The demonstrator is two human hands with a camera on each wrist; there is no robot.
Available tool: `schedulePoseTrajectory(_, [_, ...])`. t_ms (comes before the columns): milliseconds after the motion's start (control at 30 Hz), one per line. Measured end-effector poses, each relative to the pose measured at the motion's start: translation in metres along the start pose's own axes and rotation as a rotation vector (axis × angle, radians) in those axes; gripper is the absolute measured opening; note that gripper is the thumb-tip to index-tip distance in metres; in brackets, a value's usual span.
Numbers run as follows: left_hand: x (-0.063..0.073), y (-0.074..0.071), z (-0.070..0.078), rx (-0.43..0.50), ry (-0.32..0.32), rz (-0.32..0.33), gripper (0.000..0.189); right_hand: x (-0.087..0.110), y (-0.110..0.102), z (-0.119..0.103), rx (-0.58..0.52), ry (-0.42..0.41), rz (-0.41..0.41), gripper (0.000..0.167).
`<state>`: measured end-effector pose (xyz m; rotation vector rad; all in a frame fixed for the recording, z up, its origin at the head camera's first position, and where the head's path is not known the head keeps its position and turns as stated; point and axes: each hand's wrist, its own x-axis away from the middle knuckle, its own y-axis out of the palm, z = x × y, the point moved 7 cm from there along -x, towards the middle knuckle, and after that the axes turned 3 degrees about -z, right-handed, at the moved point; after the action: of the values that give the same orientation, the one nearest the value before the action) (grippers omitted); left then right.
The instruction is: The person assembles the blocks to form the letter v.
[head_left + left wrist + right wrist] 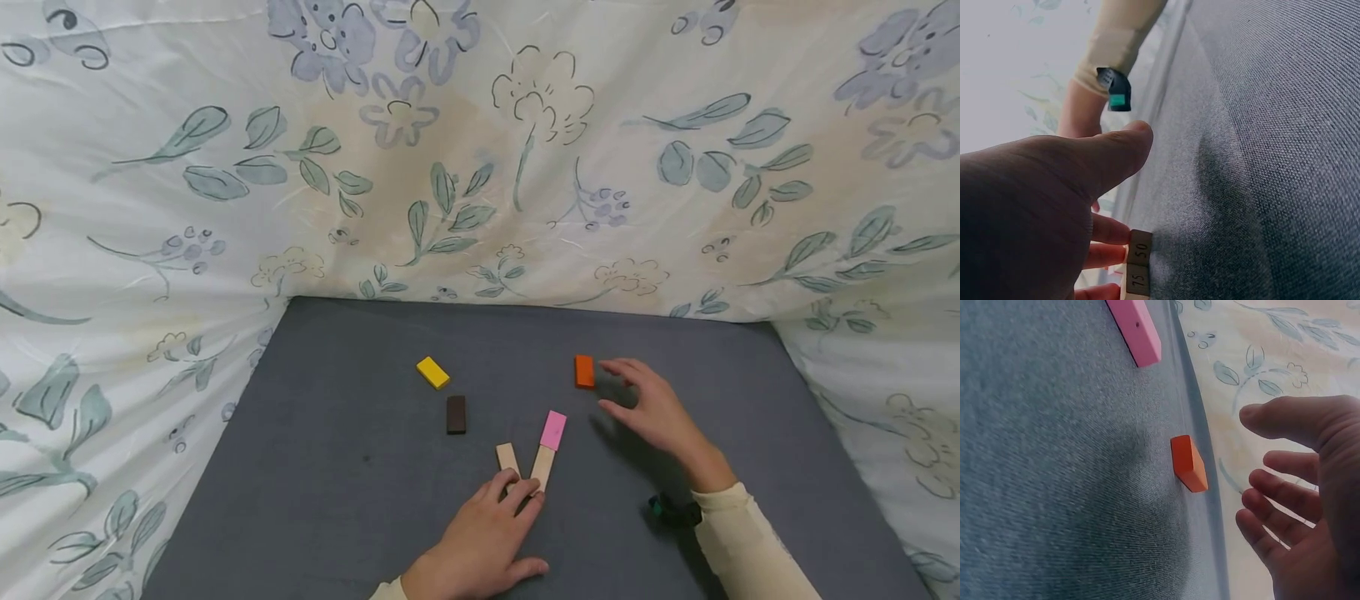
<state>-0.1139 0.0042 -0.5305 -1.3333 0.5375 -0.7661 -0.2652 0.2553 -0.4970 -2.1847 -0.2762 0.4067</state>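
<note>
As head cam shows, left hand (487, 533) lays loose fingers on pale blocks (543, 467); right hand (660, 417), fingers apart, hovers right of the orange block (584, 372), worktop (690, 358) running on to the far edge. Left wrist adds a "50" print (1141, 250); right wrist, a dot on the pink block (1138, 334).

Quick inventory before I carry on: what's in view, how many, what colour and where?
Yellow block: one, yellow, leftmost block
Dark block: one, dark brown, just nearer than yellow
Orange block: one, orange, rightmost block
Wooden blocks: two, pale tan, nearest pair
Pink block: one, pink, at the right wooden block's far end
Surface: one, grey, beneath the blocks
Floral cloth: count unclear, whitish, behind and both sides
Left hand: one, bare, fingers on wooden blocks
Right hand: one, bare, beside orange block
Sleeves: two, cream, at the wrists
</note>
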Motion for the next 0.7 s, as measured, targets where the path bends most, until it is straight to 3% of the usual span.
schedulePoseTrajectory(700, [0.001, 0.0, 0.0, 0.009, 0.002, 0.008, 0.075, -0.017, -0.001, 0.022, -0.027, 0.026, -0.064, 0.072])
